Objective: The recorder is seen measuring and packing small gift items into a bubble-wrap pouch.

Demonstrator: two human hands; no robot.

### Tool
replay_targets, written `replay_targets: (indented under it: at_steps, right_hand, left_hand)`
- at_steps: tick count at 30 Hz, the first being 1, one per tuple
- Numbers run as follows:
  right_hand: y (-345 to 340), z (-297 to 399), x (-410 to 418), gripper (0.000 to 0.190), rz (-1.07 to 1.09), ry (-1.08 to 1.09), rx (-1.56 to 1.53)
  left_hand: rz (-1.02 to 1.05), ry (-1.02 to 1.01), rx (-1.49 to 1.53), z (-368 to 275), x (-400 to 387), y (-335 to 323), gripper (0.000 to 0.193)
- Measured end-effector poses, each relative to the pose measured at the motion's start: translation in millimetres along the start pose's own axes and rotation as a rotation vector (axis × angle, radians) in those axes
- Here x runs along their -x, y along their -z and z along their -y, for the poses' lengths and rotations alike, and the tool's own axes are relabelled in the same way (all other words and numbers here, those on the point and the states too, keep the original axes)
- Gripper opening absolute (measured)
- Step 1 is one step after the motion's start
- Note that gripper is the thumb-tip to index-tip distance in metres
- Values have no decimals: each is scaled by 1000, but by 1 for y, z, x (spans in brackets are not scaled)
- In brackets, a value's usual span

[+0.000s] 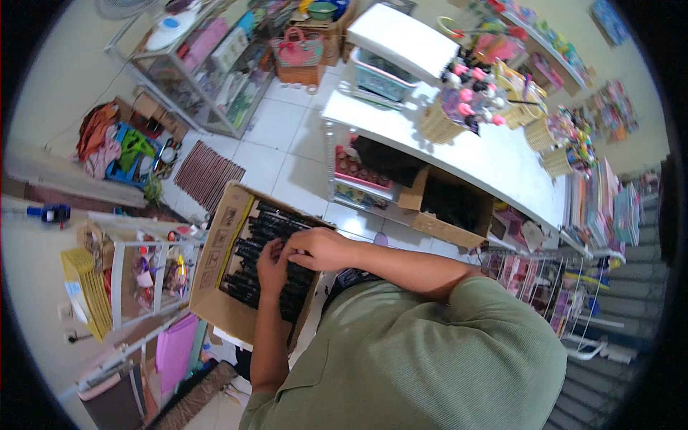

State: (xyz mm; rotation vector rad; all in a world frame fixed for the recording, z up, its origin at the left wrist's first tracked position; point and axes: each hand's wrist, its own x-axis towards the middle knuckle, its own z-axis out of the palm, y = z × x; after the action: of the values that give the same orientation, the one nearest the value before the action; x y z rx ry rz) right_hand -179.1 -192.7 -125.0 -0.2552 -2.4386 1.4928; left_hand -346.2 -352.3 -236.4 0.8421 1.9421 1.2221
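Note:
An open cardboard carton [210, 279] stands before me, its tall flap bearing printed marks and a strip of yellow tape. Inside lie rows of slim black plastic-wrapped packages [249, 250], glossy and packed side by side. Over the middle of these packages is my left hand [272, 271], its fingers curled. My right hand [318, 249] reaches across from the other side, and its fingertips meet those of the left. Whether a small thing is pinched between them is hidden by the fingers.
A white table [489, 161] holds wicker baskets [441, 124] of trinkets and a plastic basket [382, 80]. Another open carton [449, 228] sits under it. Left of me stands a white display rack [134, 290]. A striped mat [208, 174] lies near a glass cabinet [215, 102].

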Motion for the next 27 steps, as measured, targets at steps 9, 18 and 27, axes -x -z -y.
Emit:
replay_targets:
  at_steps: [9, 18, 27]
  right_hand:
    - [58, -51, 180, 21, -377, -509, 40]
    - [95, -147, 336, 18, -702, -910, 328]
    - [184, -239, 390, 44, 62, -1532, 192]
  left_hand:
    - [132, -233, -63, -161, 16, -46, 20]
    - [608, -123, -75, -192, 13, -197, 27]
    - [651, -270, -192, -144, 15, -367, 28]
